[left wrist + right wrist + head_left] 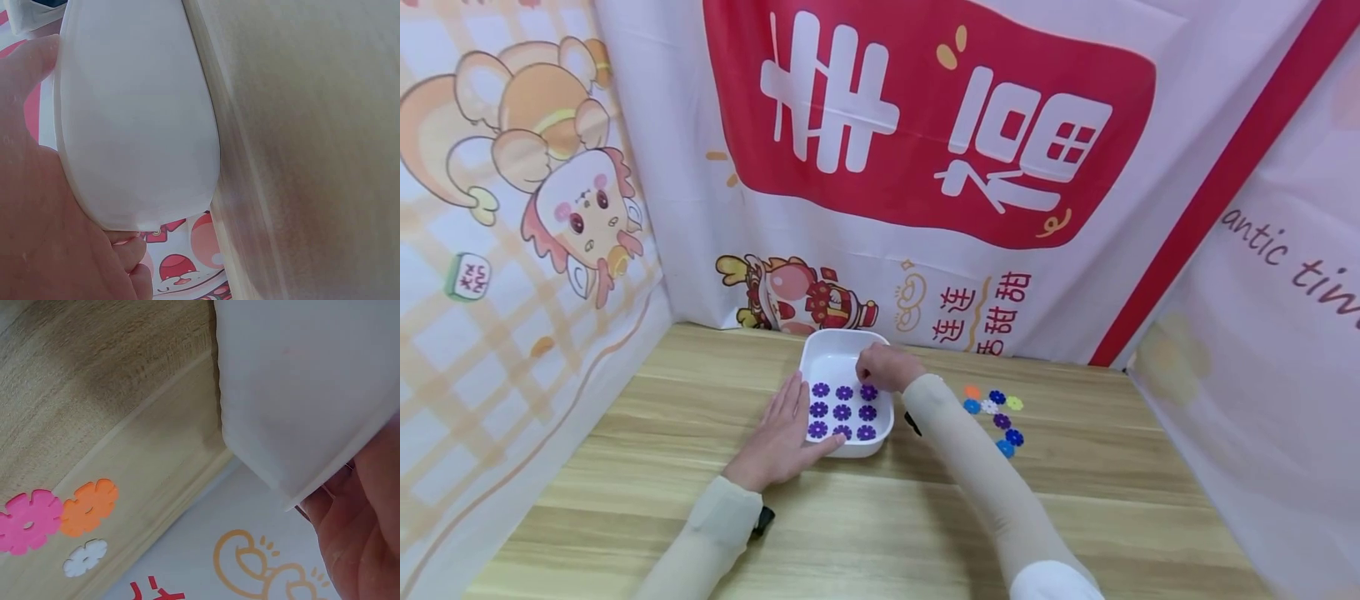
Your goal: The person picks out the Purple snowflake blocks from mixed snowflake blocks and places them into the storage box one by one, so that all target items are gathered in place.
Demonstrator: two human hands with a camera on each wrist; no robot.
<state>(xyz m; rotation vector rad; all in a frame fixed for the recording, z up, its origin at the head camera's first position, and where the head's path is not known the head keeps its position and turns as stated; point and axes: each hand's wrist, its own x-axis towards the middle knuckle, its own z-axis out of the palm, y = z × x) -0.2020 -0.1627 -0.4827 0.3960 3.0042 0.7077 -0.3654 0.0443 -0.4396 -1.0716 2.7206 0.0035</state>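
A white rectangular tray (831, 358) stands on the table, with purple flower-shaped plastic discs (842, 412) in three rows inside it. My left hand (781, 437) lies along the tray's left side, fingers stretched forward and thumb reaching over the near rim. The left wrist view shows this hand (56, 206) against the tray's outer wall (137, 119). My right hand (889, 367) reaches over the right rim with curled fingers, close to the far right purple disc (868, 392). In the right wrist view, the tray wall hides the fingertips of this hand (362, 531); whether they pinch a disc is unclear.
Right of the tray lie loose discs: orange (972, 391), white (989, 407), yellow-green (1015, 403), purple (1002, 422) and several blue ones (1014, 437). A pink disc (28, 522) also shows in the right wrist view. Printed cloth (925, 125) hangs behind the wooden table (865, 525).
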